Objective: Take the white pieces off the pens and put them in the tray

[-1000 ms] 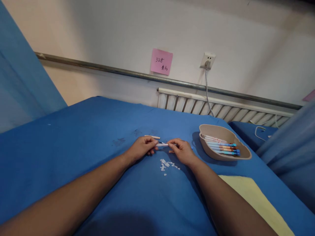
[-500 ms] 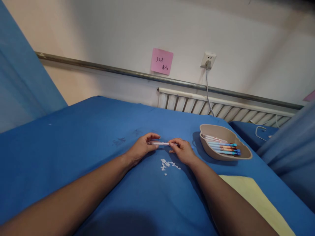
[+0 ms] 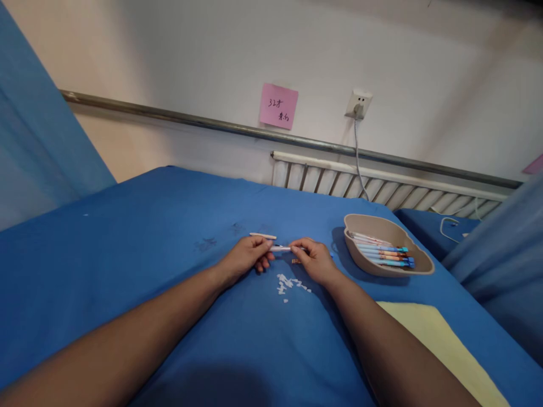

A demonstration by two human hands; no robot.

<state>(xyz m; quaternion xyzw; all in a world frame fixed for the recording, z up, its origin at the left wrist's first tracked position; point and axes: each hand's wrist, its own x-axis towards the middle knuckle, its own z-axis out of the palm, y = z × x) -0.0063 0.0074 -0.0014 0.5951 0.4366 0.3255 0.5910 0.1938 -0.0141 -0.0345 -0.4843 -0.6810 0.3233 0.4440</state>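
Note:
A slim pale pen (image 3: 280, 249) lies level between my two hands above the blue cloth. My left hand (image 3: 249, 253) is closed on its left end, thumb against the curled fingers. My right hand (image 3: 314, 260) pinches the other end, and its fingers hide that part. Just behind my left hand, a second pale pen (image 3: 263, 236) rests on the cloth. The orange patterned end of another pen (image 3: 296, 261) shows beneath my right hand. Small white pieces (image 3: 287, 282), too small to name, lie scattered in front of my hands.
To the right stands a beige tray (image 3: 354, 257) with several pens (image 3: 384, 254) in it. A yellow cloth (image 3: 436, 333) lies nearer me, beside my right forearm. Behind the blue-covered surface (image 3: 127, 243) are a radiator (image 3: 322, 175) and a wall with a metal rail (image 3: 190, 118).
My left hand's fingers have gone from spread around the pen to curled on its left end. The pale pen behind that hand now shows. My right hand stays put.

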